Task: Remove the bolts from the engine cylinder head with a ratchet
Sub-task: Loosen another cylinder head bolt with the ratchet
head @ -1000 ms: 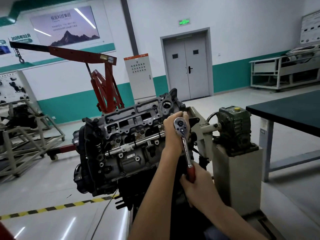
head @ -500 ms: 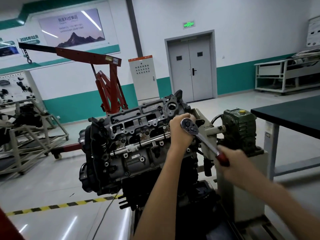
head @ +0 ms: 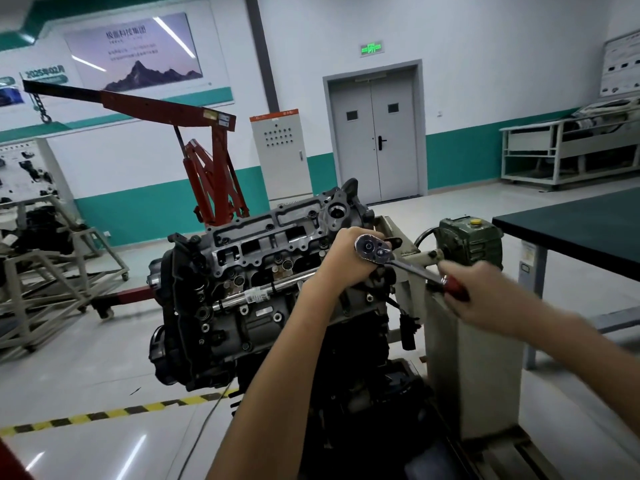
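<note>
Left hand (head: 349, 258) is wrapped round the head of the ratchet (head: 410, 268), steadying it on the cylinder head (head: 270, 233) mid-frame, right hand (head: 485, 292) clamped on its red grip: stiff steel, so I'd hold far out for leverage.

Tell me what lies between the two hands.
In the head view, the ratchet lies there: its bare steel shank spans the gap, from its head at the left hand to the red grip held by the right hand.
</note>
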Available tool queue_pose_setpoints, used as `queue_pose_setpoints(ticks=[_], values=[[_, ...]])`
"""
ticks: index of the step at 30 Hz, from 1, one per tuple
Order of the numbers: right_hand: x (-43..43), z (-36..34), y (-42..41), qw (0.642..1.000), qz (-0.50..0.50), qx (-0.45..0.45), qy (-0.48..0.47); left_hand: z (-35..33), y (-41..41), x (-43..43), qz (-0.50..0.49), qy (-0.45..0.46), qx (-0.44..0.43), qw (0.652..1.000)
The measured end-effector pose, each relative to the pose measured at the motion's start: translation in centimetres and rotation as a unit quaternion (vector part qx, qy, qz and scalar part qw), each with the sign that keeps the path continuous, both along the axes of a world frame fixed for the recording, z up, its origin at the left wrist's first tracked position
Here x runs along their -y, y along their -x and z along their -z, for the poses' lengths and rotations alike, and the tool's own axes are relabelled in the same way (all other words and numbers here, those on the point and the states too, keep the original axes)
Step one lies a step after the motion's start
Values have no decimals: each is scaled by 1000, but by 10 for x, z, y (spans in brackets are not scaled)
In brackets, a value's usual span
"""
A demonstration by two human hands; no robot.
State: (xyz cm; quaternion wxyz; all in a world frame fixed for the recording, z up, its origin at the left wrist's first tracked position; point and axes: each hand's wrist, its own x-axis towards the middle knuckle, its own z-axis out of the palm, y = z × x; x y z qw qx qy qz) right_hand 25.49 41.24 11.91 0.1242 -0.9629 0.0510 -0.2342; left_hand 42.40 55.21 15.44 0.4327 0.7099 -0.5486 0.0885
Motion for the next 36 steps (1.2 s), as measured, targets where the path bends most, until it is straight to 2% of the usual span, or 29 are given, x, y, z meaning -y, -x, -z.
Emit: queue_pose_setpoints(ticks=[2,4,6,8,11,13,14,16,18,20,22,24,25,28,30,32,34,36], values=[[12,-18,-2,997,16,12,77,3,0,0,4,24,-9,1000],[6,-8,-4,999,18,19,42,10,3,3,-13,99,-63,993],[-17,20,-4,997,36,34,-58,19,9,11,-40,173,-94,980],[-50,49,-8,980,49,88,-172,24,16,20,-72,223,-116,965],[-108,72,-26,927,0,134,-349,22,20,27,-108,266,-137,948],[-130,74,-32,902,-37,129,-410,20,18,23,-104,249,-120,955],[-127,71,-31,906,-35,127,-403,18,17,20,-84,227,-116,963],[-97,59,-19,942,-13,114,-316,14,10,10,-37,149,-75,985],[-52,38,-5,977,-2,61,-203,3,4,1,-26,43,8,999],[-10,9,1,998,24,13,-52,-5,-1,-1,-24,-39,66,997],[10,-16,0,994,63,10,87,-3,1,1,-12,-20,50,998],[8,-19,-2,992,74,26,98,9,7,5,-19,85,-23,996],[2,-11,-3,995,71,23,67,15,8,9,-29,141,-55,988],[-39,30,-2,987,46,35,-147,26,13,21,-70,235,-90,965],[-74,53,-7,959,27,98,-264,25,17,28,-85,257,-115,956],[-107,64,-17,926,4,118,-359,23,21,29,-95,257,-118,954],[-118,66,-23,915,-13,122,-385,23,19,24,-82,234,-117,962],[-98,58,-19,944,-2,110,-312,19,13,12,-49,184,-96,977]])
